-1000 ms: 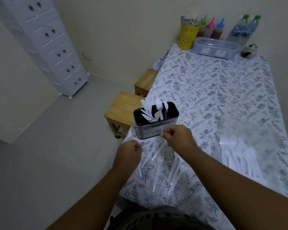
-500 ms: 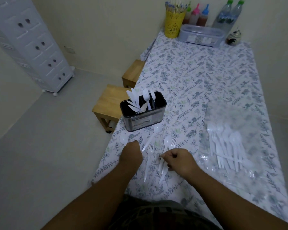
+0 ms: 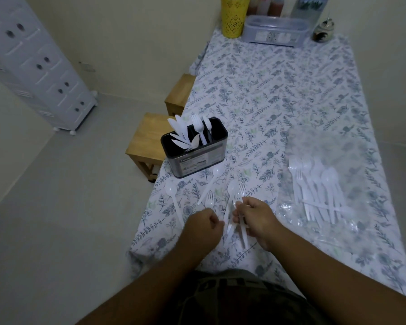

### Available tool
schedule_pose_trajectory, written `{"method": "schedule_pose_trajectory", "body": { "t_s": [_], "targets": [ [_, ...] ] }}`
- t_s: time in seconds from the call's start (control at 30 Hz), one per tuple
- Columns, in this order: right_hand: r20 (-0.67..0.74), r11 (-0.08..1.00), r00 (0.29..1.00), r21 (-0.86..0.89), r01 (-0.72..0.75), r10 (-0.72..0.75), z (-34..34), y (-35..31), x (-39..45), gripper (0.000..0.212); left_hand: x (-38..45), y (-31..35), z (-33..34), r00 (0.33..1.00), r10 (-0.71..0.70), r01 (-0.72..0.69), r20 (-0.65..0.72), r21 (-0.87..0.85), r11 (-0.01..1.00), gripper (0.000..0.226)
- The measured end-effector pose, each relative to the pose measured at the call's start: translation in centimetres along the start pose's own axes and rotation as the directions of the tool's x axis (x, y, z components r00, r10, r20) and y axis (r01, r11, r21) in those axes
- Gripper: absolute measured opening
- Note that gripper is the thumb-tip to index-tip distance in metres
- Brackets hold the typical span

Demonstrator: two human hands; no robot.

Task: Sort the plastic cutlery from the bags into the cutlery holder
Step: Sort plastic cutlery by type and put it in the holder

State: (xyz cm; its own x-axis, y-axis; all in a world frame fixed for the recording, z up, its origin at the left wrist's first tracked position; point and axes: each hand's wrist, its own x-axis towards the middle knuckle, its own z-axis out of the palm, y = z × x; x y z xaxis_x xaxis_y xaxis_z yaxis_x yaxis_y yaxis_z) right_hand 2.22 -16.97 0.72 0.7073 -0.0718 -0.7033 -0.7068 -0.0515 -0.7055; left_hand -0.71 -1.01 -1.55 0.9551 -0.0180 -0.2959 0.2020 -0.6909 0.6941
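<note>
My right hand (image 3: 256, 216) pinches a white plastic fork (image 3: 240, 214), tines pointing away toward the black-lined metal cutlery holder (image 3: 195, 158). My left hand (image 3: 203, 227) is fisted; what it holds I cannot tell. Floral tablecloth (image 3: 279, 95), grey floor (image 3: 68, 195).

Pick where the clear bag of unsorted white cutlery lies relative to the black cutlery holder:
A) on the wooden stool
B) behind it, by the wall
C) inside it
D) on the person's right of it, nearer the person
D: the clear bag lies flat on the tablecloth, right of the cutlery holder and slightly nearer the person.
</note>
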Motion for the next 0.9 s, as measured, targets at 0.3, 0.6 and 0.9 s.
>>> {"method": "schedule_pose_trajectory", "body": {
  "t_s": [0.3,0.6,0.9],
  "targets": [
    [0.053,0.991,0.992,0.072,-0.114,0.11,-1.1,0.8,-0.5,0.027,3.7,-1.5,0.9,0.99,-0.085,0.109,-0.116,0.218,0.97,0.017],
    [0.098,0.951,0.991,0.286,-0.118,0.094,-1.3,0.6,-0.4,0.017,1.4,3.3,1.2,0.998,0.055,-0.056,-0.037,-0.017,0.998,0.008],
    [0.152,0.921,0.98,0.348,-0.176,0.129,-3.5,1.7,-0.4,0.023,2.5,4.9,2.9,0.974,0.093,-0.099,0.206,0.017,0.995,0.015]
  ]
}}
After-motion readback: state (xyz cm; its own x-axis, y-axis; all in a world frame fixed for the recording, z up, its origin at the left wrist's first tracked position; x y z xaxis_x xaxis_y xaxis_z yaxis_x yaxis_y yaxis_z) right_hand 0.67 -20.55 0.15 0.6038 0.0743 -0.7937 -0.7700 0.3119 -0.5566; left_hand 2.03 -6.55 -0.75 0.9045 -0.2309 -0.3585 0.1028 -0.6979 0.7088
